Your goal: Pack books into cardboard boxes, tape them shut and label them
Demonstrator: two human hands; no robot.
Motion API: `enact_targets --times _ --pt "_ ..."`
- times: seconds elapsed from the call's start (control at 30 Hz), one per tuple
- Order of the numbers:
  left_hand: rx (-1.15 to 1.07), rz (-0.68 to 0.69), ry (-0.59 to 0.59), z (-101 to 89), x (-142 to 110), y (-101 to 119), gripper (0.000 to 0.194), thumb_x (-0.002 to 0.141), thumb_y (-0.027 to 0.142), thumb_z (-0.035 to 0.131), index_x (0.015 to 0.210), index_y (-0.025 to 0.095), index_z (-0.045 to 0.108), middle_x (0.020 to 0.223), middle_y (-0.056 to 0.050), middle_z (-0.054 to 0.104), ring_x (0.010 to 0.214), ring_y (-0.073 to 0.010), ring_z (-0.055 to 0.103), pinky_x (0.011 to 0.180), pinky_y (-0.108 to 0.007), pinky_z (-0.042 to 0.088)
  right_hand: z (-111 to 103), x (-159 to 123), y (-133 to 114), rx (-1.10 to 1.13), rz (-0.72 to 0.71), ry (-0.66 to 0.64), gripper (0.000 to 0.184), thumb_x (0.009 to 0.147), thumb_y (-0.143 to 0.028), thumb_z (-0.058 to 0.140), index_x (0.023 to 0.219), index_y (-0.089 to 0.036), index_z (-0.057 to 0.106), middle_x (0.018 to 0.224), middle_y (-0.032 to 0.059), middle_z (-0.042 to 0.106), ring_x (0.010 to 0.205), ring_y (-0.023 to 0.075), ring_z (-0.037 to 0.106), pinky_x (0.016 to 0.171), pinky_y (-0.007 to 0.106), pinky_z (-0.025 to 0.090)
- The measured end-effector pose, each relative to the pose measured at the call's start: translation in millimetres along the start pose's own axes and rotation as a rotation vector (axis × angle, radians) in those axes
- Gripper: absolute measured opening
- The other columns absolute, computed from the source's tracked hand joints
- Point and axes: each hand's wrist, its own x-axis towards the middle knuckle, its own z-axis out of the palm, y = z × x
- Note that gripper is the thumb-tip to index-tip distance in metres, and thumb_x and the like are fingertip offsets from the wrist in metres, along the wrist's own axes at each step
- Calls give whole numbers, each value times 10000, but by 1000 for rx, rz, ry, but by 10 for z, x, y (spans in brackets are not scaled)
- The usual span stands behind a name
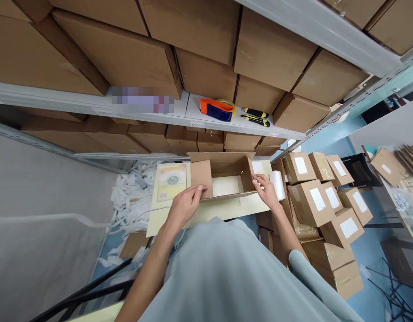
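Nearest us, below the table, spreads our pale blue garment (223,268). Just beyond it, our left hand (185,202) lays bent fingers, tips close together, on the left flap (200,172) of an open carton (228,169); we cannot tell whether they pinch it. Our right hand (268,193) has its fingers curled at the carton's right edge, and we cannot tell how firmly they grip. The carton sits between our hands on a pale yellow table (223,206), with a printed packet (173,181) to its left and a white roll (278,185) to its right. Farther right, we see stacked boxes (310,203). Beyond the table, a shelf (179,117) carries an orange-and-blue tape dispenser (216,109), yellow-and-black cutters (256,120) and large cartons (206,74).
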Motion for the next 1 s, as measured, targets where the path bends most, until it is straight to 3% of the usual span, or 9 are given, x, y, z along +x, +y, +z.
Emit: enact_targets --times 0.2,0.37,0.47,0.53,0.6,0.7,0.8,0.9,1.0 --pt "78 -128 -47 -29 125 -262 423 1070 543 553 1023 278 880 1053 -85 873 940 -316 801 956 -378 604 -40 229 213 33 -45 -217 571 1012 -731 700 1386 -321 832 1453 100 717 1109 270 759 973 410 664" --pt "252 -128 128 83 272 -297 500 1074 623 549 1280 237 790 1022 -118 843 1068 -360 778 1092 -449 549 60 495 309 -110 -22 -303 456 1042 -717 686 1124 -314 881 1244 79 817 1123 304 776 1012 423 623" --pt "231 -95 301 207 409 -292 881 895 726 802 1511 119 633 1374 -262 743 1330 -435 685 1223 -528 470 256 590 369 -239 -17 -188 537 1043 -761 645 1157 -274 842 1197 133 802 1122 343 750 963 456 633" --pt "180 -8 365 241 511 -277 1213 704 759 960 1602 73 518 1663 -356 504 1556 -481 509 1314 -555 377 386 606 426 -305 -54 -54 681 988 -797 700 1373 -239 760 1381 203 731 1305 400 676 1056 519 610" --pt "209 105 320 217 601 -251 1349 615 775 1002 1640 81 467 1769 -368 346 1675 -501 339 1373 -584 277 479 598 495 -343 -94 50 905 938 -815 753 1580 -195 605 1573 263 607 1505 455 536 1216 622 503" --pt "392 211 173 126 677 -224 1250 697 762 962 1665 140 473 1737 -325 426 1693 -504 306 1383 -635 239 538 576 593 -391 -131 139 1199 925 -825 759 1766 -110 290 1759 338 374 1677 500 305 1334 726 308" --pt "532 258 133 66 648 -255 889 865 661 888 1574 202 611 1553 -253 611 1580 -474 474 1332 -641 341 531 571 656 -400 -170 145 1305 951 -816 731 1799 -55 96 1823 369 218 1729 483 207 1352 704 301" --pt "560 289 109 93 538 -337 453 991 569 786 1309 246 767 1316 -182 708 1396 -410 610 1247 -604 454 491 563 677 -341 -212 94 1090 993 -770 713 1748 -101 300 1766 322 394 1704 435 320 1351 662 351" --pt "503 244 102 201 428 -400 325 1048 528 705 1171 234 770 1335 -183 689 1389 -382 615 1225 -570 481 451 549 662 -241 -239 38 574 1071 -681 652 1376 -195 657 1583 245 626 1609 385 489 1324 622 405"
